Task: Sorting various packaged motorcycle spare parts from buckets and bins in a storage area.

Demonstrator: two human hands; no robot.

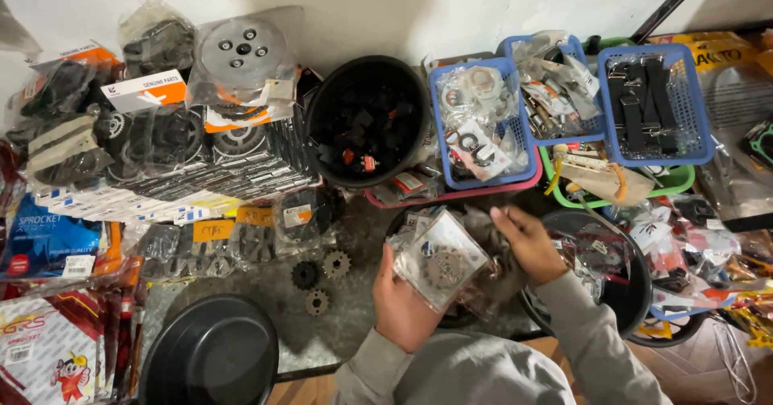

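Observation:
My left hand [400, 299] grips a clear plastic packet [440, 262] that holds a small toothed sprocket. It holds the packet above a black bowl whose rim barely shows. My right hand [527, 242] reaches just right of the packet, fingers curled over more bagged parts, and whether it holds one I cannot tell. Grey sleeves cover both arms. Three loose small sprockets [320, 280] lie on the floor to the left of my left hand.
A black bucket [319, 134] of small parts stands at the back, blue baskets [697, 135] to its right. Stacked bagged sprockets [169, 143] fill the left. Black bowls sit at the bottom left [211, 357] and right [632, 292].

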